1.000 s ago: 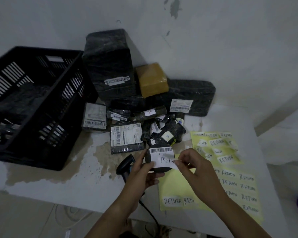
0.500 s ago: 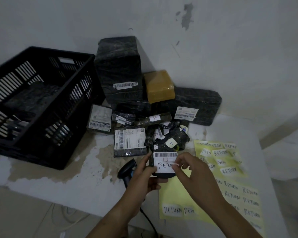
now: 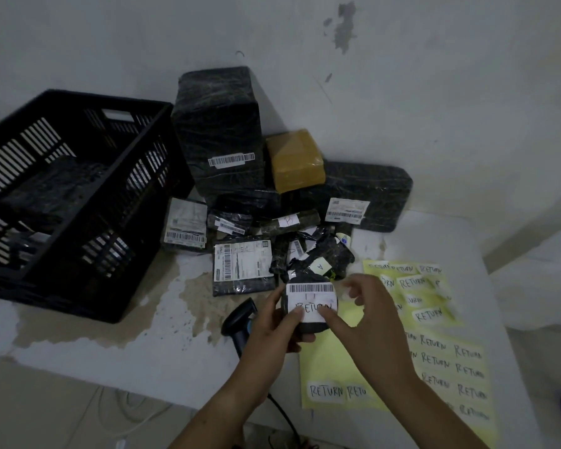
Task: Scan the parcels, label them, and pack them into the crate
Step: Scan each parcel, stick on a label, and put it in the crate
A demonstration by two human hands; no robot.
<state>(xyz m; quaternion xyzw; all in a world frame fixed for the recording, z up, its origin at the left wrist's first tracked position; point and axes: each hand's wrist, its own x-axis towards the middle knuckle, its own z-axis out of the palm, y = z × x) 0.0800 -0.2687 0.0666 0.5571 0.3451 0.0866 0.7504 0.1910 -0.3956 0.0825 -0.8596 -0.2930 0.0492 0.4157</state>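
Observation:
My left hand (image 3: 272, 328) holds a small round black parcel (image 3: 310, 327) just above the table's front. The parcel bears a barcode strip and a white RETURN label (image 3: 314, 306). My right hand (image 3: 366, 315) presses a fingertip on the label's lower right; its other fingers are spread. A black barcode scanner (image 3: 238, 319) lies on the table under my left hand. The black slatted crate (image 3: 88, 241) stands at the left with dark parcels inside. A pile of black wrapped parcels (image 3: 240, 264) lies behind my hands.
Tall black boxes (image 3: 221, 124) and a yellow box (image 3: 295, 160) lean against the white wall. Yellow sheets of RETURN stickers (image 3: 434, 354) lie at the right on the table. The scanner's cable (image 3: 285, 419) hangs over the front edge. The worn tabletop (image 3: 110, 345) shows brown patches.
The RETURN label went from being held by its right edge to lying flat on the small parcel. My right hand shifted to press on it, and the view rose slightly.

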